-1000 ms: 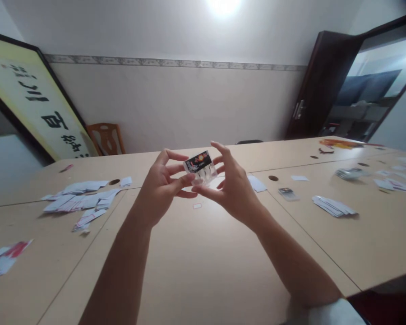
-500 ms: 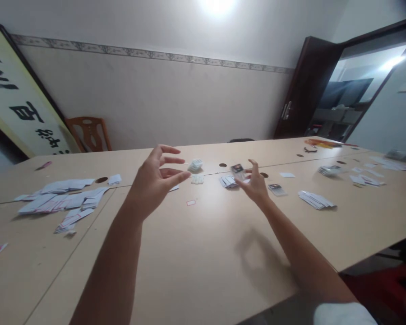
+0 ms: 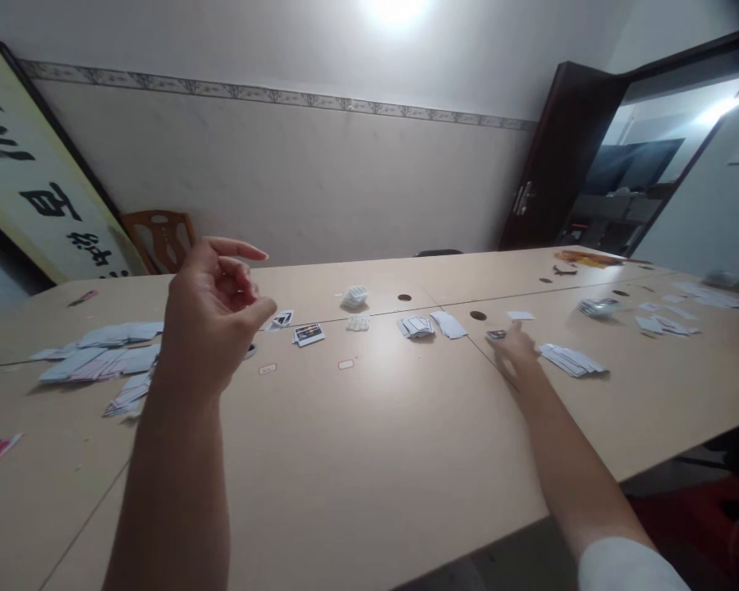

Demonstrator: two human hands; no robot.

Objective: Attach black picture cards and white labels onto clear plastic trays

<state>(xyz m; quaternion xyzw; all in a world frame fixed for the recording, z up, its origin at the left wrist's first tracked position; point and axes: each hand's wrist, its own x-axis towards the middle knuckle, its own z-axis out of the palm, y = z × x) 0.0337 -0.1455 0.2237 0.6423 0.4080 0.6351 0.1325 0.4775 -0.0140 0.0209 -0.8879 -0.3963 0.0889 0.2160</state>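
Note:
My left hand (image 3: 215, 312) is raised over the left part of the table, its fingers curved and the thumb apart, with nothing between them. Beyond it lie a printed photo card (image 3: 309, 334) and another small photo card (image 3: 282, 318). On the right, my right hand (image 3: 518, 351) is low at the table and blurred. At its fingertips is a photo card (image 3: 496, 334) with a dark picture, mostly covered by the hand. Whether the fingers grip it is unclear. White cards (image 3: 448, 324) lie to its left, beside a fanned stack of cards (image 3: 416, 327).
Piles of white paper slips (image 3: 98, 365) spread over the left side of the table (image 3: 357, 460). A small clear-wrapped stack (image 3: 355, 296) stands near the middle. Another row of white cards (image 3: 572, 359) and a plastic-wrapped bundle (image 3: 599, 307) lie to the right.
My left hand has moved left, uncovering the photo cards. My right hand has gone right and down from the fanned stack, where it held up a clear-sleeved photo card.

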